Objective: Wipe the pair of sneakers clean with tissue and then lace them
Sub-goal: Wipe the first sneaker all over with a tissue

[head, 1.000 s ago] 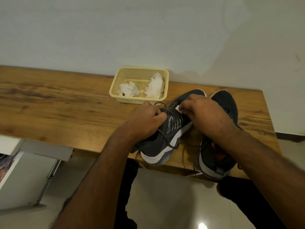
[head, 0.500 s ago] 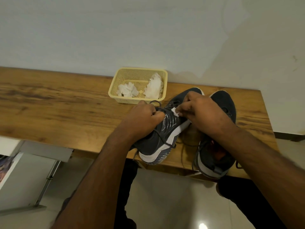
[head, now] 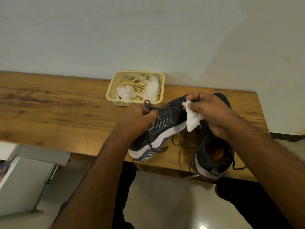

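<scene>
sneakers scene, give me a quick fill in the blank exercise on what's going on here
1. The right hand holds a white ____ against the tilted sneaker.
2. The left hand grips that sneaker, which rests on the wooden ____.
3. The yellow basket holds ____ crumpled wads of tissue.
4. The other sneaker stands upright with its laces ____.

Missing words: tissue; table; two; untied

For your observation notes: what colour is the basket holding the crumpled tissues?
Pale yellow; the basket shows best in the head view.
</scene>
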